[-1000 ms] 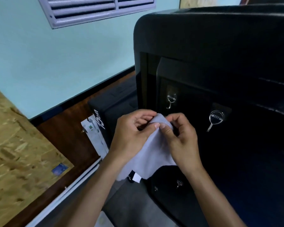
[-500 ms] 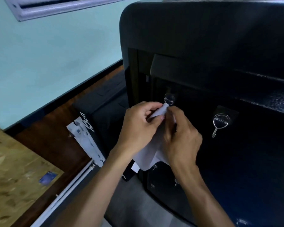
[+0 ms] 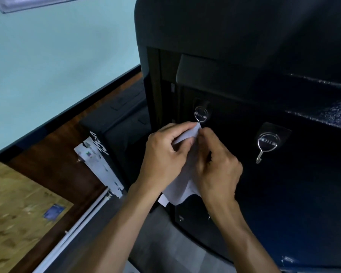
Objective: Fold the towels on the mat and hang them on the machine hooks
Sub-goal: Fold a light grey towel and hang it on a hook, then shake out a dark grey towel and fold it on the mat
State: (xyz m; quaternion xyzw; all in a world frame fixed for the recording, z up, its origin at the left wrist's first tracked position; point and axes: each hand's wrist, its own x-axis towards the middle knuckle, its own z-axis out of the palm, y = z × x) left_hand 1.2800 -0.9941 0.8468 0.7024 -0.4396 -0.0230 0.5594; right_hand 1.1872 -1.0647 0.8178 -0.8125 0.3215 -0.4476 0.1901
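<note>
Fingers (image 3: 187, 133) of the left hand (image 3: 161, 154) and the right hand (image 3: 217, 164) pinch the top corner of a white towel (image 3: 180, 191), bunched between them. That corner sits just under the left metal hook (image 3: 200, 114) on the black machine (image 3: 244, 56), touching its wire stem. The rest of the towel hangs below the hands. A second hook (image 3: 267, 143) hangs bare to the right. Beside the machine, a wooden floor (image 3: 53, 154) meets a pale green wall (image 3: 57, 56).

Dim, bluish light; dark machine (image 3: 244, 46) swallows detail, edges blurred and bowed.
</note>
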